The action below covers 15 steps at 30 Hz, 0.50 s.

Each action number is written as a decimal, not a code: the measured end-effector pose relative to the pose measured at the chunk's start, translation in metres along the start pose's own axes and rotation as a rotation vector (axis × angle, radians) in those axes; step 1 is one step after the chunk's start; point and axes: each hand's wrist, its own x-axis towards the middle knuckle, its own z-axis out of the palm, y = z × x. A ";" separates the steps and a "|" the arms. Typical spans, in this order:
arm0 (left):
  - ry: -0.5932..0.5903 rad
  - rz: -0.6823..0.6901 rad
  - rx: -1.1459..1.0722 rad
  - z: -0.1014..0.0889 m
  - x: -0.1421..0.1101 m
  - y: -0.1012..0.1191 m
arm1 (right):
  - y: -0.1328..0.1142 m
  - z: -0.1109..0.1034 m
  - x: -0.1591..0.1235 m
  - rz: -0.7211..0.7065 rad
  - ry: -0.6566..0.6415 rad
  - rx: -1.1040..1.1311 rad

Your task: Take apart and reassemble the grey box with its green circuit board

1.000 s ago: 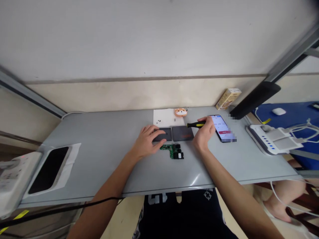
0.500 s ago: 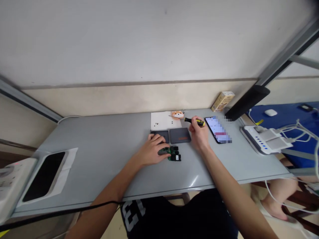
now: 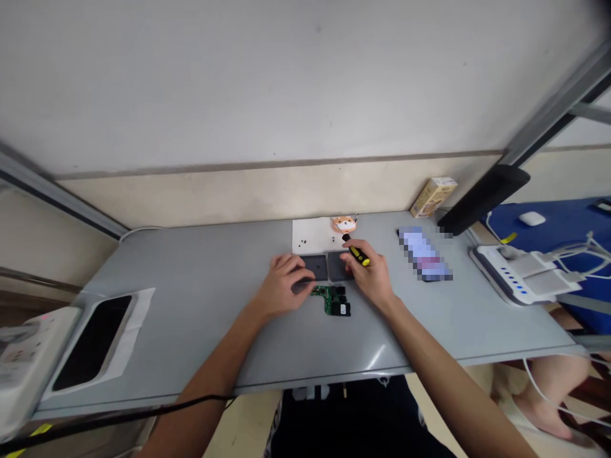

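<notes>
My left hand (image 3: 285,286) has its fingers bent over the left end of a dark grey plastic case half (image 3: 317,266), with the thumb below, close to a green circuit board (image 3: 329,298) with black parts. My right hand (image 3: 371,272) is closed around a black-and-yellow screwdriver (image 3: 359,252); its fingertips also reach the second dark case piece (image 3: 337,270), which they partly cover. The screwdriver points up and to the left, and its tip cannot be made out. Several tiny dark screws (image 3: 302,243) lie on a white sheet of paper (image 3: 312,230) behind the case pieces.
An orange animal-face item (image 3: 344,223) sits at the paper's right end. Rightward are a lit phone (image 3: 424,253), a small box (image 3: 433,196), a black cylinder (image 3: 484,199) and a power strip (image 3: 506,273) with plugs. A dark phone (image 3: 93,343) lies left. Another person's leg (image 3: 548,394) shows lower right.
My right hand has come left and down with the screwdriver, onto the right case piece. My left hand has slid left off the circuit board, uncovering more of it.
</notes>
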 end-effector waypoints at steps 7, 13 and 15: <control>-0.139 0.143 -0.021 0.010 -0.002 0.014 | 0.004 0.000 0.002 -0.090 -0.075 -0.167; -0.126 0.158 0.027 0.013 -0.002 0.013 | 0.004 -0.002 0.003 -0.134 -0.138 -0.250; -0.118 0.158 0.022 0.014 -0.001 0.015 | 0.007 -0.002 0.003 -0.165 -0.157 -0.285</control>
